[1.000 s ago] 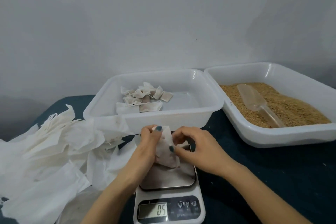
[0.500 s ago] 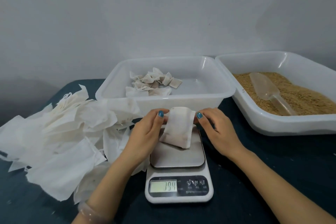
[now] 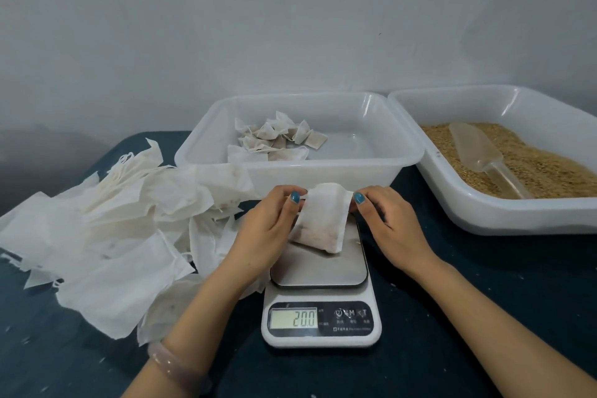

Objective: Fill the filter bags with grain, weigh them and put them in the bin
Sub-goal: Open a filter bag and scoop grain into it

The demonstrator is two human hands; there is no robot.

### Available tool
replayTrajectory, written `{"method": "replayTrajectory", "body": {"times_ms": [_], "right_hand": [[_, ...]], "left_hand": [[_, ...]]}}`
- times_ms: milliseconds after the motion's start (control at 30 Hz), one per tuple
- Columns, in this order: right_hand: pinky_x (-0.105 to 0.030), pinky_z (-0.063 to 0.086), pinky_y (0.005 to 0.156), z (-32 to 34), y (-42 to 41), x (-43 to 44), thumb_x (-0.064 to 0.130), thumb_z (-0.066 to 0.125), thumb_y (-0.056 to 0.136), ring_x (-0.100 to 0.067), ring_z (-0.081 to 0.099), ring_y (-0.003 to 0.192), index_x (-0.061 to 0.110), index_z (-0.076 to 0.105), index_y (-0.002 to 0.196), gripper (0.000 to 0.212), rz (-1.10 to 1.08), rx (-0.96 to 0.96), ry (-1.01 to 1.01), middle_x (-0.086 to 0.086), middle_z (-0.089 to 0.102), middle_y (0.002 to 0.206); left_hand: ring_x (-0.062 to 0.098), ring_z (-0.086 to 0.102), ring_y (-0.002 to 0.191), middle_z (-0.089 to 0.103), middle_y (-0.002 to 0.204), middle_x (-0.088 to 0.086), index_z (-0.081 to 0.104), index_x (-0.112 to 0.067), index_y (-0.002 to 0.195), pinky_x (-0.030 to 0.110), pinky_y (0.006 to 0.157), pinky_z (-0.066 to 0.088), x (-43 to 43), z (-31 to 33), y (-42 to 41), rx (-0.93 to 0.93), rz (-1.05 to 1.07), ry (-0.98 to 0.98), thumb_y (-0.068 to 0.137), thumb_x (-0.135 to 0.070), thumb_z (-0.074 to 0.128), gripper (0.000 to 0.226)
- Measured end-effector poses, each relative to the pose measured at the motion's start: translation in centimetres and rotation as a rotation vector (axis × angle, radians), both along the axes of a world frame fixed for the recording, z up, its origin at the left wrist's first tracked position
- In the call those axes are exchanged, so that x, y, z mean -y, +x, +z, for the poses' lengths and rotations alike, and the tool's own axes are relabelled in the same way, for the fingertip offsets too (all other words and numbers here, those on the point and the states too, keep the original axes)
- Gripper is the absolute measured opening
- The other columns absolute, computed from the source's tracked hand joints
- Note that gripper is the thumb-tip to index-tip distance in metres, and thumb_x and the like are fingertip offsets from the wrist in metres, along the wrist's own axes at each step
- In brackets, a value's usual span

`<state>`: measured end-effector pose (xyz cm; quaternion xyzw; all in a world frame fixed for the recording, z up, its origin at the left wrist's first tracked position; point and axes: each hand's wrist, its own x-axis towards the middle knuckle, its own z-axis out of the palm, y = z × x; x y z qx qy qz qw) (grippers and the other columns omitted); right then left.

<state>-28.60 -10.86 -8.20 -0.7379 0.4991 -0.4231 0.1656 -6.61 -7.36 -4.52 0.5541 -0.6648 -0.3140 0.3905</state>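
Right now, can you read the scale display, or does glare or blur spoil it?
Head view: display reads 20.0, sharp and glare-free; bright highlights streak the bin wall; the bag is crisp; the wide lens stretches the frame's edges.

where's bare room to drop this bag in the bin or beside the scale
Bare: the bin floor's right half, between the filled bags and its right wall; also the dark table strip between scale and grain tray. Crowded: left of the scale, under the heap of empty bags.
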Motion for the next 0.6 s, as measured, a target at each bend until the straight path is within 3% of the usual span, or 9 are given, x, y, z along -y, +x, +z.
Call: {"method": "replayTrajectory", "body": {"times_ms": [100, 200, 300, 433, 600], "right_hand": [[-0.035, 0.047, 0.077, 0.1, 0.0, -0.2, 0.058, 0.032, 0.094, -0.008, 0.054, 0.089, 0.023, 0.065, 0.091, 0.049, 0.017, -0.003, 0.0, 0.014, 0.062, 0.089], [-0.03, 0.046, 0.076, 0.2, 0.0, -0.5, 0.066, 0.038, 0.092, -0.006, 0.053, 0.09, 0.028, 0.065, 0.094, 0.047, 0.059, -0.037, -0.035, 0.019, 0.06, 0.089], [-0.024, 0.043, 0.07, 0.5, 0.7, -0.8, 0.068, 0.044, 0.091, -0.005, 0.051, 0.083, 0.029, 0.057, 0.083, 0.041, 0.088, -0.062, -0.121, 0.018, 0.053, 0.081], [-0.03, 0.044, 0.064, 1.1, 1.1, -1.2, 0.047, 0.058, 0.091, -0.007, 0.05, 0.076, 0.022, 0.056, 0.076, 0.029, 0.108, -0.009, -0.23, 0.011, 0.052, 0.075], [-0.021, 0.047, 0.07, 3.9, 1.8, -1.7, 0.041, 0.06, 0.092, -0.011, 0.061, 0.085, 0.033, 0.063, 0.096, 0.009, 0.103, 0.211, -0.293, 0.018, 0.061, 0.089]], "left_hand": [[0.002, 0.064, 0.087, 0.071, 0.095, -0.012, 0.056, -0.031, 0.124, 0.021, 0.076, 0.049, 0.1, -0.1, -0.2, -0.067, 0.001, 0.008, 0.099, -0.035, 0.054, 0.025], [-0.004, 0.063, 0.086, 0.068, 0.089, -0.02, 0.054, -0.033, 0.126, 0.007, 0.073, 0.042, 0.0, -0.2, -0.5, -0.089, -0.029, -0.014, 0.086, -0.032, 0.073, 0.043], [0.0, 0.062, 0.081, 0.066, 0.08, -0.017, 0.056, -0.038, 0.122, 0.008, 0.07, 0.042, -0.3, 0.0, -0.7, -0.045, -0.05, -0.065, 0.081, -0.026, 0.079, 0.048], [0.0, 0.053, 0.069, 0.062, 0.074, -0.022, 0.068, -0.033, 0.089, 0.011, 0.062, 0.039, -0.6, 0.9, -1.0, 0.042, -0.067, -0.172, 0.082, -0.019, 0.078, 0.019], [0.003, 0.05, 0.059, 0.06, 0.07, -0.012, 0.063, -0.038, 0.088, 0.012, 0.057, 0.038, -0.3, 3.6, -0.5, -0.006, -0.071, -0.28, 0.083, -0.016, 0.076, 0.026]]}}
